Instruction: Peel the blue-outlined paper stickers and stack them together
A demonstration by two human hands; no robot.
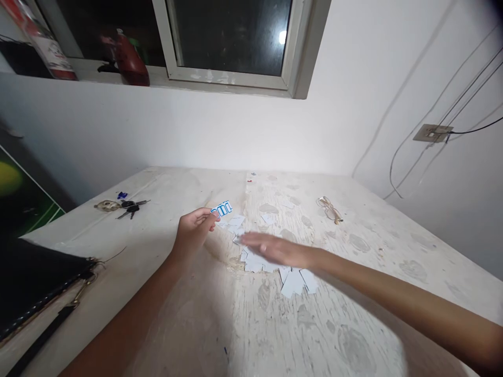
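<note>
Between the thumb and fingers of my left hand (196,222) is a small white card with blue box-shaped print (223,209), held above the table. My right hand (277,250) is stretched out flat, palm down, over a loose spread of white paper pieces (293,284). Its fingers are somewhat blurred and extended toward the left. Part of the paper spread is hidden beneath this hand. More white pieces (236,222) lie just beyond the fingertips, close to the held card.
Keys (131,208) with a fob lie at the table's left, beside a small blue item (122,195). A black bag (43,283) covers the near left corner. Eyeglasses (330,209) rest at the right. A wall and window (231,36) stand behind the worn white table (271,324).
</note>
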